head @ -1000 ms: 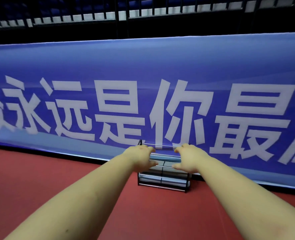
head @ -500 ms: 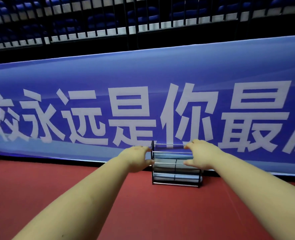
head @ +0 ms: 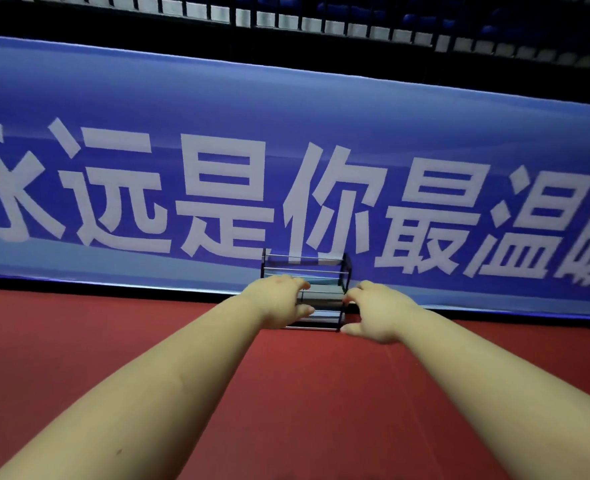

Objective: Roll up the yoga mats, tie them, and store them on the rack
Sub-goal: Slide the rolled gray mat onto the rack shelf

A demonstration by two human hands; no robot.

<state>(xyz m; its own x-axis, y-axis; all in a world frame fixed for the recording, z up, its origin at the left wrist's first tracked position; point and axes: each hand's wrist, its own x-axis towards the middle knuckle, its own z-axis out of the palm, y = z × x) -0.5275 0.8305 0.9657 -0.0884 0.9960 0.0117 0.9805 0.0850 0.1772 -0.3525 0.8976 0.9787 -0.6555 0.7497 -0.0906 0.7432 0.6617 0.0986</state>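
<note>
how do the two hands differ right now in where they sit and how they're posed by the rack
The left hand sits higher, level with the middle shelves of the rack; the right hand is lower, its thumb near the rack's foot. The left hand overlaps the rack's left front; the right hand is at the rack's right post. The left hand's fingers reach straight in; the right hand's fingers curl more. Both are bare, open, empty, arms outstretched.

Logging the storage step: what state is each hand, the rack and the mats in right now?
Left hand: open, fingers spread, empty, at the rack's left side.
Right hand: open, empty, at the rack's right side.
Rack: upright on the floor.
Rolled mats: lying on the lower shelves.
</note>
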